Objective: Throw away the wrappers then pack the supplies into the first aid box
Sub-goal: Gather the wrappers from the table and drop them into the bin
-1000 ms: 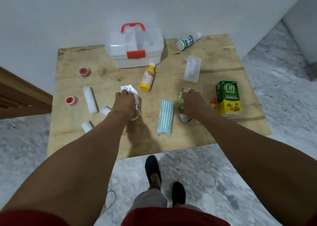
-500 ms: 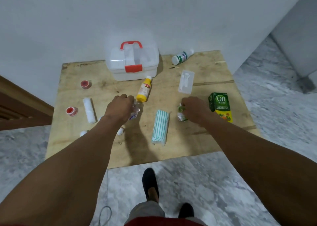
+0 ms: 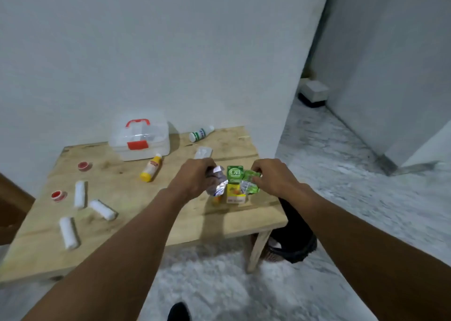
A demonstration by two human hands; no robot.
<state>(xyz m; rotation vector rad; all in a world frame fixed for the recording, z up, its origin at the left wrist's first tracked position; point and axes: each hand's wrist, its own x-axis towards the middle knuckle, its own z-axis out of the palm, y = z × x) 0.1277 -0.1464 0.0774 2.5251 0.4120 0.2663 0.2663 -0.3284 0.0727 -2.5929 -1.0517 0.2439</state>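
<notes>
My left hand point(image 3: 194, 178) is shut on a crumpled silver wrapper point(image 3: 218, 184), held above the wooden table point(image 3: 136, 220). My right hand point(image 3: 273, 178) is shut on a crumpled green wrapper point(image 3: 250, 183). Between the two hands a green and yellow OB box point(image 3: 234, 184) stands on the table. The clear first aid box point(image 3: 139, 139) with red handle and latch sits shut at the back. A yellow bottle point(image 3: 151, 167) lies in front of it, a white and green bottle point(image 3: 201, 133) to its right. Three white gauze rolls point(image 3: 79, 194) and two red tape rolls point(image 3: 58, 195) lie at left.
A clear plastic pack point(image 3: 203, 152) lies behind my left hand. A dark bin point(image 3: 291, 233) stands on the marble floor beside the table's right leg. White walls rise behind, with a passage opening to the right. My shoe point(image 3: 179, 312) shows at the bottom.
Both hands lifted their wrappers off the table and swung right, toward the OB box. The camera tilted up and turned right; the striped pack is hidden now.
</notes>
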